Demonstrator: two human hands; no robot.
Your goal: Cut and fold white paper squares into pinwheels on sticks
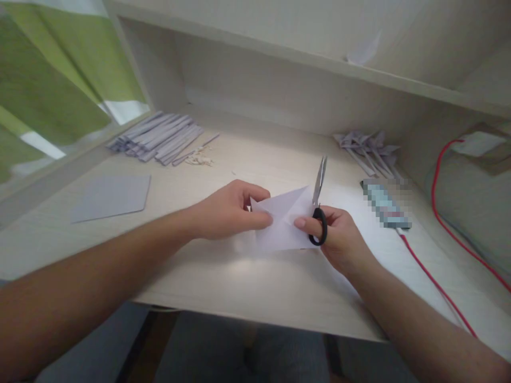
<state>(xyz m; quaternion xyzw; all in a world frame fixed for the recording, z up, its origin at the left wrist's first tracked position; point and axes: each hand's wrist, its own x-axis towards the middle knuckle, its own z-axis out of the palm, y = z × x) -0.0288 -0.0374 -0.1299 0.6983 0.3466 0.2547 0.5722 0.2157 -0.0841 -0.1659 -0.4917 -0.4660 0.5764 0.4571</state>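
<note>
Here, the left hand (pixel 229 213) pinches the 9 o'clock edge of a creased white paper sheet (pixel 281 234) above the desk (pixel 223 287), and the right hand (pixel 343 239) grips its 3 o'clock side. That hand also holds black-handled scissors (pixel 316 213), one loop around its thumb, blades towards 12 o'clock. From the sheet, pale sticks (pixel 159 138) lie piled at 10 o'clock, flat paper (pixel 115 196) at 9, folded paper pieces on sticks (pixel 369 148) at 2, and a phone (pixel 385 205) at 3, its screen too pixelated to read.
</note>
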